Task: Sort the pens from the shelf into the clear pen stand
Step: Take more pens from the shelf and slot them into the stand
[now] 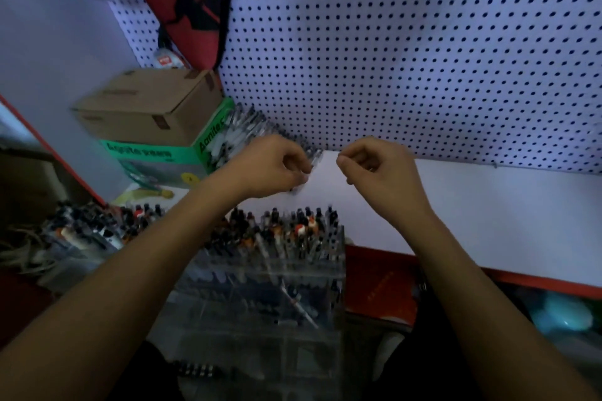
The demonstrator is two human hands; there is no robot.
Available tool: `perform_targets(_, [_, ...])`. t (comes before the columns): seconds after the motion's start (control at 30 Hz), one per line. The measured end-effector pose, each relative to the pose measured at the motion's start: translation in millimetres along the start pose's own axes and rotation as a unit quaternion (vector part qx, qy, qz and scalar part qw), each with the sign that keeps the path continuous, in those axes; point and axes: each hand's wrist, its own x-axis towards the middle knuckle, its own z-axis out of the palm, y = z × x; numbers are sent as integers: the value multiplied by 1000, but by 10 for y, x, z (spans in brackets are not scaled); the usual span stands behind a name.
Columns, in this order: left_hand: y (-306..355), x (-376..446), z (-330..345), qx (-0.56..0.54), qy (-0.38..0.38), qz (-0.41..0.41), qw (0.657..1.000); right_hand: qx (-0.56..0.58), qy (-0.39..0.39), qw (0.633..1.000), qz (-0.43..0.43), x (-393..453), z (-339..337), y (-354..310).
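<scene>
A pile of clear-barrelled pens (247, 127) lies on the white shelf (488, 215) against the pegboard, beside the green box. My left hand (273, 166) reaches over the near end of that pile and pinches pens (304, 177) in curled fingers. My right hand (374, 169) hovers just to the right with fingers curled; nothing shows in it. The clear pen stand (277, 283) stands in front of the shelf below both arms, its top tier full of upright pens with dark and orange caps.
A cardboard box (150, 104) sits on a green box (169, 156) at the shelf's left end. A red bag (195, 3) hangs on the pegboard (407, 42). More pens (84, 228) crowd a holder at the left. A red book (381, 286) lies right of the stand.
</scene>
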Motion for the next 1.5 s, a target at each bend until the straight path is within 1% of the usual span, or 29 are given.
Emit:
perform_targets(0.07, [-41,226,29,23,-39,-32,998,-3,-1,999,41,114,64,200])
perform_targets(0.13, [-100,423,68,42,-63,-57,995,-7,-11,996,92,166,92,400])
perform_targets(0.23, [-221,660,165,75,-70,-91,991,-7,-49,988,148,197,77,559])
perform_targets(0.3, [-283,802,240,113,-55,-100,987,-7,-73,985,158,214,57,592])
perform_targets(0.37, [-298,896,308,157,-41,-116,980,-36,-96,983,154,224,40,613])
perform_targets(0.47, [-255,958,385,192,-44,-129,972,-57,-121,978,157,228,26,644])
perform_targets(0.6, [-170,1019,522,218,-54,-150,963,-22,-127,975,183,260,26,676])
perform_targets(0.7, [-146,1005,643,228,-41,-145,962,-24,-123,972,198,281,19,705])
perform_targets(0.83, [-193,1025,675,211,-15,-143,967,-21,-122,971,206,285,14,727])
perform_targets(0.97, [-220,1036,649,218,-37,-146,964,-21,-121,971,203,283,21,720])
perform_targets(1.07, [-226,1021,660,208,-69,-142,965,-30,-130,971,200,280,41,705])
perform_targets(1.17, [-222,1028,707,200,-95,-123,968,-31,-129,971,197,278,57,696])
perform_targets(1.23, [-234,1031,731,192,-98,-115,970,-36,-129,971,196,278,51,696])
perform_targets(1.3, [-254,1036,732,171,-90,-115,974,-38,-129,970,204,273,31,706])
perform_targets(1.5, [-248,999,624,75,-25,-114,990,-38,-118,970,211,282,2,732])
